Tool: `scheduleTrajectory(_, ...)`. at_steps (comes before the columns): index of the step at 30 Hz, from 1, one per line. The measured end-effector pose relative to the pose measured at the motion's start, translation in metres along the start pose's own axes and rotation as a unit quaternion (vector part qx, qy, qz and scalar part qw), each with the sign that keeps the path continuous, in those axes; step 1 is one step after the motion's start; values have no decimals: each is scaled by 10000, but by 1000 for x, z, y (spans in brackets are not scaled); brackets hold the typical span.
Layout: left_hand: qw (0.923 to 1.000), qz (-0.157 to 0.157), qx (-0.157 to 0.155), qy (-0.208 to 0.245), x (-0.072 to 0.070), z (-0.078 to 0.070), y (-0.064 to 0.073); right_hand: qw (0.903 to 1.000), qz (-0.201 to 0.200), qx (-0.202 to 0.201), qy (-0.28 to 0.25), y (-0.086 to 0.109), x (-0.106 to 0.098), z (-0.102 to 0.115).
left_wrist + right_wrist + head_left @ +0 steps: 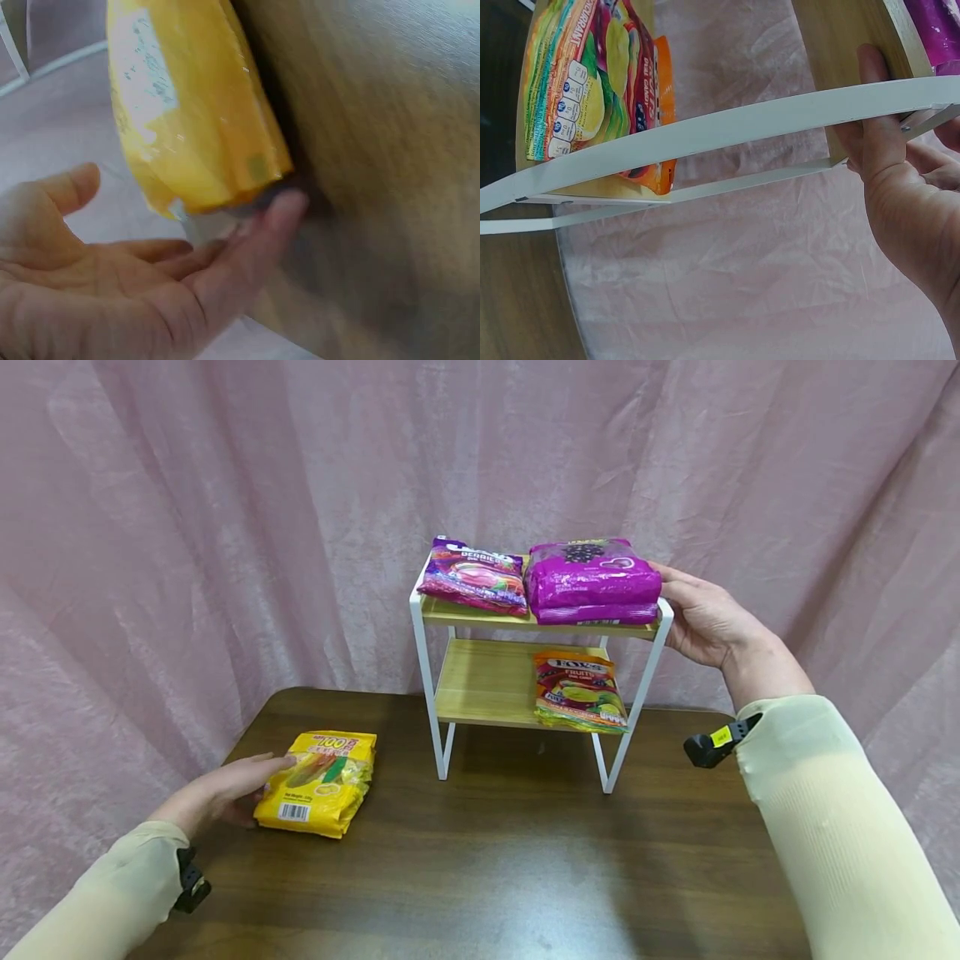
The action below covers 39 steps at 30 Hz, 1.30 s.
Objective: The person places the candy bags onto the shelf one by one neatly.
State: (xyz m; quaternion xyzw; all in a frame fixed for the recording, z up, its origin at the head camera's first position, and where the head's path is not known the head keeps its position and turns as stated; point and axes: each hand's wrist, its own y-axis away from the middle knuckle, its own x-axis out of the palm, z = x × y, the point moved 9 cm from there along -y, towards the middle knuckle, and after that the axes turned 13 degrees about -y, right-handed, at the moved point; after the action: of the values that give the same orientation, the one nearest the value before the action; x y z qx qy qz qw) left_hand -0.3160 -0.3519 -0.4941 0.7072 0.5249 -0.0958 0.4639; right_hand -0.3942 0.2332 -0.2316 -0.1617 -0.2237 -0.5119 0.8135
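Note:
A yellow candy bag [315, 785] lies on the table at the left. Beside its near left end is my left hand [236, 785]; in the left wrist view the fingers [247, 262] are extended, with fingertips right at the bag's lower end and the thumb apart. At the right end of the two-tier shelf [468, 693], my right hand [705, 618] grips the top tier. In the right wrist view one digit lies against the board's underside, and other fingers are up by the purple candy bag [592, 583], partly hidden.
A berries candy bag [476, 578] sits at the left of the top tier. An orange-and-red fruit candy bag [581, 692] lies on the lower tier, right side. White metal legs [427, 660] stand on the brown wooden table [510, 860]. Pink curtain [300, 527] hangs behind.

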Motion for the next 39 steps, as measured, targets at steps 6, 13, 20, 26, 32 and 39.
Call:
scheduleTrajectory(6, 9988, -30, -230, 441, 5, 12, -2, 10000, -81, 19, 9, 1, -3, -2)
scheduleTrajectory(13, 9994, -31, -176, 295, 13, 13, -7, 9998, -200, -41, 47, 3, -5, -1)
scheduleTrajectory(20, 9997, -112, -66, 203, 11, 7, -7, 9997, -220, -81, 78, 3, -5, 0)
scheduleTrajectory(26, 9993, -316, -14, 210, 9, 6, -9, 9993, -318, -124, 157, 2, -6, 1)
scheduleTrajectory(32, 9976, -488, 92, 475, 8, 3, -8, 9995, -289, -118, 90, 1, -6, 0)
scheduleTrajectory(39, 9912, -370, 293, 1234, 9, -4, -4, 9995, -241, -112, 172, 1, -4, 1)
